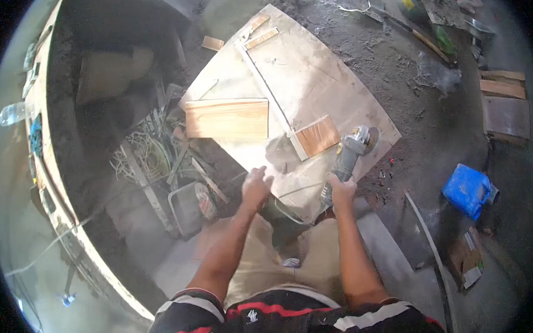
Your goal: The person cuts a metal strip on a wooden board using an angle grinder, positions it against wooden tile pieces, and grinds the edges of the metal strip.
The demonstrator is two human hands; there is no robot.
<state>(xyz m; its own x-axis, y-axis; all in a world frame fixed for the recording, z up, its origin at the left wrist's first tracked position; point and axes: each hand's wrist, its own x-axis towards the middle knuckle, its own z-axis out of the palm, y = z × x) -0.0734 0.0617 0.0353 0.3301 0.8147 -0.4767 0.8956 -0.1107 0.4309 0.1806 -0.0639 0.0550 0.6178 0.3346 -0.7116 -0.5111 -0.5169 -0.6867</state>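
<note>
My right hand (343,192) is wrapped around the body of an angle grinder (347,156). The grinder's disc end points away from me, over the right part of a large pale board (350,94). My left hand (257,187) is over the board's near left edge, fingers loosely apart, with nothing visible in it. A wood-grain rectangular piece (227,119) lies on the board beyond that hand. A smaller wood-grain piece (318,137) sits just left of the grinder head, against a long thin strip (264,84). Narrow wood-grain offcuts (262,38) lie at the far corner.
Tangled pale strands (149,143) and scrap slats lie left, beside a long wooden edge (56,173). A blue jerrycan (466,189), a cardboard box (467,259) and a long curved strip (426,230) are at right. Stacked flat pieces (506,118) lie farther right. Dust hazes the floor.
</note>
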